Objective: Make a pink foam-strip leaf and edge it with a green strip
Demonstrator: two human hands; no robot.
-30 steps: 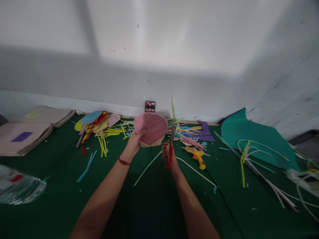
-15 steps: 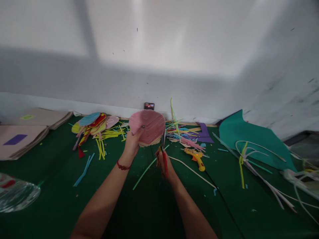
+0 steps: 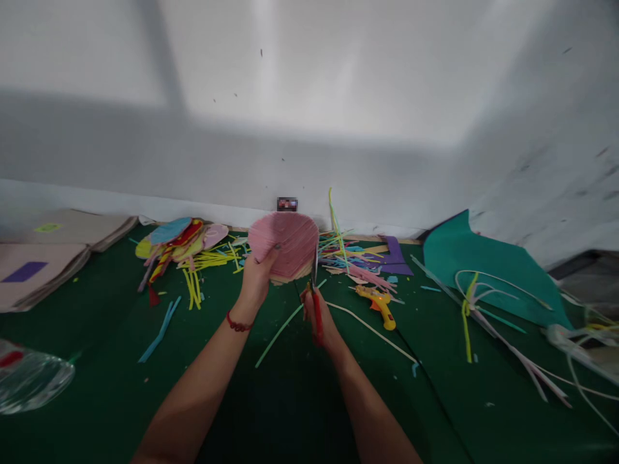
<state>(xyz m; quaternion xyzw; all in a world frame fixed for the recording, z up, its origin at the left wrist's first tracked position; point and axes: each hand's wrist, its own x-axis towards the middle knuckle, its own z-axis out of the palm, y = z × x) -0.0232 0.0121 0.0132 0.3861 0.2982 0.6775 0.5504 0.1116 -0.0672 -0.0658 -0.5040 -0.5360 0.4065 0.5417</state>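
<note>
My left hand (image 3: 255,278) is closed on a stack of pink rounded sheets (image 3: 289,238), held upright above the green table (image 3: 111,361). A red string bracelet circles that wrist. My right hand (image 3: 320,316) grips red-handled scissors (image 3: 315,293), blades pointing up and touching the stack's right edge. Whether the blades are apart is hard to make out.
Coloured cut shapes and yellow strips (image 3: 184,248) lie at the back left. Tan sheets (image 3: 43,258) sit far left, a clear plastic bag (image 3: 29,380) at the near left. A yellow glue gun (image 3: 377,303), a teal sheet (image 3: 488,270), loose strips (image 3: 488,322).
My right hand has moved left with the scissors, from beside the stack to its right edge. The left hand lifted the stack slightly.
</note>
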